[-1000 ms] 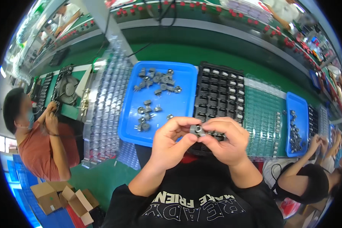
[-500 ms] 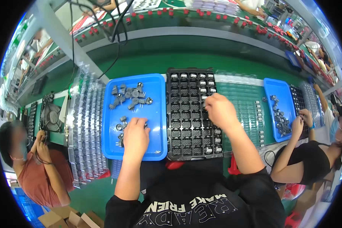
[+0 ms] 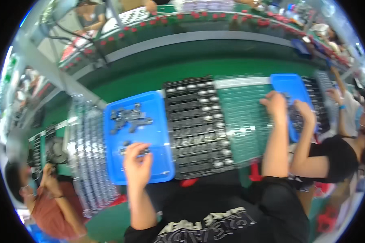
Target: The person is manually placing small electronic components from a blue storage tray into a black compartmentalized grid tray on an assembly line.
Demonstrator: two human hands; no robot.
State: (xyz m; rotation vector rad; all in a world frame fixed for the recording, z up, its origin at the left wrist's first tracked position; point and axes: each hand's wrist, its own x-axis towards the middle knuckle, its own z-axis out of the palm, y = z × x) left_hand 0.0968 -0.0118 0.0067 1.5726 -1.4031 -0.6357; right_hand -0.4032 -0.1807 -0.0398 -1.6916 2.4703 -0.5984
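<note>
My left hand [image 3: 137,164] is over the near part of a blue tray [image 3: 160,160], fingers curled. A small dark grey part [image 3: 144,151] sits between its fingertips and thumb. More grey parts [image 3: 129,117] with pins lie heaped at the tray's far end. My right hand [image 3: 275,106] is at the right side of a clear ribbed plastic tray [image 3: 241,121]; its fingers are blurred, and whatever they hold cannot be made out. Between the hands lies a black pocketed tray [image 3: 188,133], with white-silver pieces [image 3: 208,118] along its far row and right-hand columns.
Stacked clear plastic trays [image 3: 89,150] stand left of the blue tray. Another blue tray [image 3: 291,83] lies at right, with a co-worker's hand [image 3: 306,113] over it. A second co-worker [image 3: 52,206] sits at left. A grey frame post [image 3: 69,81] rises far left.
My right hand has left the black tray and moved right to the clear tray's edge. White pieces show where it was. My left hand stays over the blue tray. The view has tilted.
</note>
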